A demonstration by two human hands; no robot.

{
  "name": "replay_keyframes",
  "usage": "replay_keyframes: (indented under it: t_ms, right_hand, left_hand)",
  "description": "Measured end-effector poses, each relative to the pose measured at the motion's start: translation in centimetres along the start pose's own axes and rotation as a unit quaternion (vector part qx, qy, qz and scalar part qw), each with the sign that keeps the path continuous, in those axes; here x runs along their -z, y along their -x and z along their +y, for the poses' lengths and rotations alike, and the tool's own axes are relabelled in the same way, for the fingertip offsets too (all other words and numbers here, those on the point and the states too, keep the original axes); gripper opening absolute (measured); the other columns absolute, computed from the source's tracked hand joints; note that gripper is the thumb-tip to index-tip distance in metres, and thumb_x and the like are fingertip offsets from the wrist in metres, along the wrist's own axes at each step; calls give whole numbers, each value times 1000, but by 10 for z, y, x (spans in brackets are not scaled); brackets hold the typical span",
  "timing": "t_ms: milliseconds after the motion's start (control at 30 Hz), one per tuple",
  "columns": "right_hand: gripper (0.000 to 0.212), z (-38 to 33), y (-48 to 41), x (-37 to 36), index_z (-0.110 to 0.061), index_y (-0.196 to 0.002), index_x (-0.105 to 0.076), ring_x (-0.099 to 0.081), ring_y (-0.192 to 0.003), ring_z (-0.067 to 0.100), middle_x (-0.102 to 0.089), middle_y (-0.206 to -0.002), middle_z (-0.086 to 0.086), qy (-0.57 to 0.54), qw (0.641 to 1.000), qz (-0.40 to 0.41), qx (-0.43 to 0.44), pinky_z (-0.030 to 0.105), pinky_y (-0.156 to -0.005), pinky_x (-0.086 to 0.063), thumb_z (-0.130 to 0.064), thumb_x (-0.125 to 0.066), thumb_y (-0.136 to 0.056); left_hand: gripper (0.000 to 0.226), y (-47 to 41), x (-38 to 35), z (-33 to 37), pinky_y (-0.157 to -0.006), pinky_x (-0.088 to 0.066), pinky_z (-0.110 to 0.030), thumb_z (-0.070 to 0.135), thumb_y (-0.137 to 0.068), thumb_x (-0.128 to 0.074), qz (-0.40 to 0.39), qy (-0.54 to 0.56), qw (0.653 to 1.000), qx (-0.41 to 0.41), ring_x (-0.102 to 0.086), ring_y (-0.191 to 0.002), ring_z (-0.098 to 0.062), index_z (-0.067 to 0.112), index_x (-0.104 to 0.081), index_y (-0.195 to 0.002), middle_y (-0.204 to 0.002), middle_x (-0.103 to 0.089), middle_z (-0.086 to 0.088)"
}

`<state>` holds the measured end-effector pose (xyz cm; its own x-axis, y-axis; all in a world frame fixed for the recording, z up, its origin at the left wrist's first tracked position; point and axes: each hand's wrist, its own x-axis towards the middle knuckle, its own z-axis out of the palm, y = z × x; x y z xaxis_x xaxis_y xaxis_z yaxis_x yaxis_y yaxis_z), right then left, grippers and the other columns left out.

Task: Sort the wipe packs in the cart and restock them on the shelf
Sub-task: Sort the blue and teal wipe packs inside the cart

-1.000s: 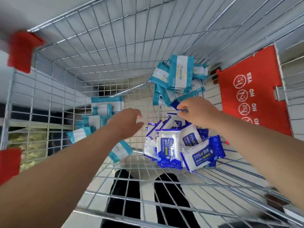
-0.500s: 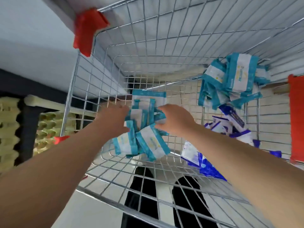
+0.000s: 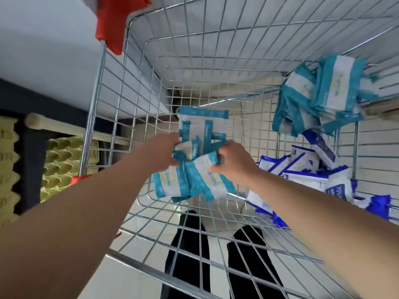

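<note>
Below the cart's [image 3: 92,108] near edge, through the wire floor, we see 2 black trouser legs [image 3: 187,244]. Over that edge our forearms reach to the middle of the floor, where both hands close on 1 bunch of teal wipe packs [image 3: 190,184]. The left hand [image 3: 164,149] has its fingers curled round the bunch's left side, and the right hand [image 3: 233,162] pinches the top of a pack on its right. Blur keeps us from counting them; perhaps 4 or 5. Just beyond the bunch, 1 more teal pack [image 3: 203,124] rests on the wire. Against the right wall sits a heap of blue wipe packs [image 3: 313,178], and at the far right corner another teal pile [image 3: 319,93]. A red guard [image 3: 116,20] caps the far left corner. Outside the left wall stand egg trays [image 3: 58,162].
</note>
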<state>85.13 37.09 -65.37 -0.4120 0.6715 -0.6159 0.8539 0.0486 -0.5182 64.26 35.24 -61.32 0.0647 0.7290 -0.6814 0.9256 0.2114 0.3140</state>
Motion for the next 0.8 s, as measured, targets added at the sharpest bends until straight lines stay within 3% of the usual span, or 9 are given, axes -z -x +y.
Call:
replay_keyframes:
  t_ms: [100, 167, 300, 433, 533, 667, 733, 800]
  right_hand:
    - [26, 5, -9, 23, 2, -78, -61, -46, -68, 16, -47, -75, 2, -101, 993, 51, -29, 33, -62, -44, -21, -73, -78]
    - [21, 6, -11, 30, -2, -83, -57, -45, -63, 16, -50, -73, 3, -126, 990, 49, -48, 29, -52, -37, -18, -70, -81]
    - [17, 5, -11, 16, -9, -97, -51, -50, -71, 16, -53, -85, 2, -156, 984, 24, -86, 19, -46, -35, -15, -63, -86]
    - [18, 5, -12, 19, -10, -102, -50, -52, -77, 17, -50, -84, -2, -191, 977, 56, -78, 23, -55, -39, -11, -60, -88]
    - [21, 2, -16, 36, -7, -110, -49, -54, -72, 11, -54, -92, 3, -248, 960, 103, -73, 16, -48, -45, -7, -57, -90]
    - [38, -2, -29, 63, -12, -125, -45, -58, -72, 9, -56, -101, 5, -340, 928, 129, -87, 13, -41, -44, -5, -57, -89]
    - [34, -3, -40, 67, -15, -117, -50, -56, -72, 9, -57, -94, 1, -294, 946, 99, -89, 11, -41, -41, -5, -60, -86]
    - [21, -4, -48, 63, -16, -101, -54, -53, -67, 8, -55, -81, -3, -256, 960, 76, -88, 8, -38, -37, -3, -59, -85]
  left_hand:
    - [34, -3, 6, 4, -70, -47, -36, 13, -84, -69, 58, 51, 997, 21, -54, -88, -27, 9, -44, -107, -97, -51, -8]
    - [34, -7, 9, 7, -67, -43, -35, 14, -86, -66, 84, 63, 994, 42, -53, -87, -28, 7, -39, -106, -96, -50, -10]
    - [61, -10, 2, 9, -78, -41, -35, 20, -83, -70, 21, 2, 998, 54, -50, -107, -34, 0, -33, -128, -121, -47, -20]
    - [67, -12, -4, 3, -87, -45, -40, 32, -82, -72, -9, -55, 997, 46, -51, -108, -33, 7, -34, -131, -119, -53, -18]
    - [59, -18, 4, 2, -84, -44, -33, 25, -81, -74, 3, 21, 1000, 9, -54, -106, -27, 9, -41, -127, -118, -55, -11]
    - [60, -38, 18, 5, -75, -55, -42, 19, -78, -76, 109, 177, 978, 30, -60, -95, -26, 8, -39, -123, -111, -54, -12]
    - [67, -48, 19, 2, -79, -56, -47, 21, -76, -77, 112, 190, 974, 49, -60, -96, -29, 9, -36, -128, -117, -51, -15]
    - [64, -57, 19, -1, -81, -55, -43, 23, -77, -76, 98, 180, 976, 70, -60, -98, -28, 9, -40, -128, -119, -53, -13]
